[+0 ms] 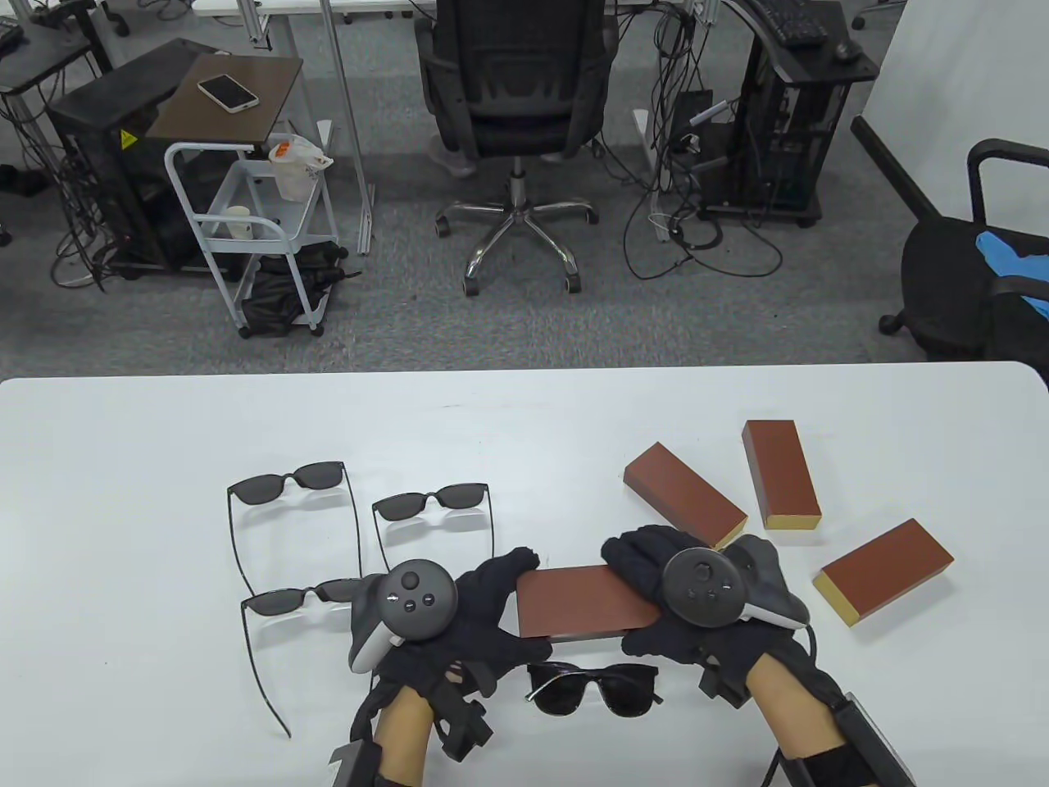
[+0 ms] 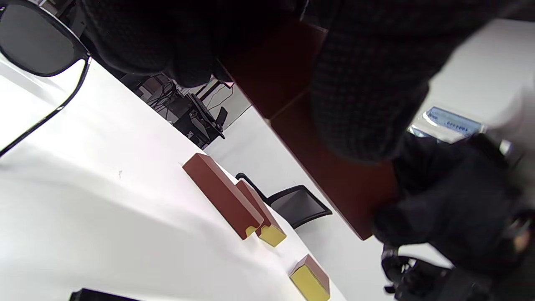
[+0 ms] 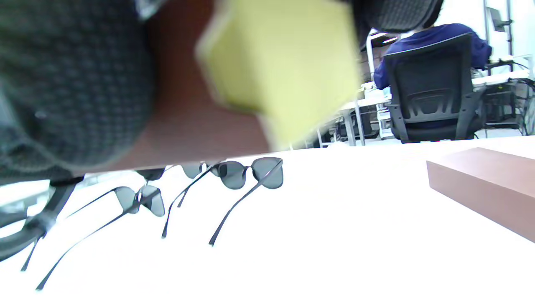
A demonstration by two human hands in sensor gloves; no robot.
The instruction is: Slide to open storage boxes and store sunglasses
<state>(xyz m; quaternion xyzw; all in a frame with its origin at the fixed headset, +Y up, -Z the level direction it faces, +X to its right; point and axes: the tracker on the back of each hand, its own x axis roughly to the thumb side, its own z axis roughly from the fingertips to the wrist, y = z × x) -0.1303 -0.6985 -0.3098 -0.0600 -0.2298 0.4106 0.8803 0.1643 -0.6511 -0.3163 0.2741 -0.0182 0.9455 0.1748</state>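
1. Holding one brown box between both hands just above the counter, you look to be at the opening step: the box appears closed in the table view, and its yellow end fills the right wrist view.
2. Your left hand grips the box's left end, fingers curled over its edge.
3. Your right hand grips the right end, fingers wrapped over the top; nothing else is in either hand.
4. Next, I judge, you need to brace the sleeve with one hand and push the inner tray out along its length with the other.
5. Three open pairs of sunglasses lie to the left of the box, and a fourth pair sits just below it, near your wrists.
6. Three more boxes lie to the right, all apparently closed, yellow ends showing; what is inside any box cannot be seen.
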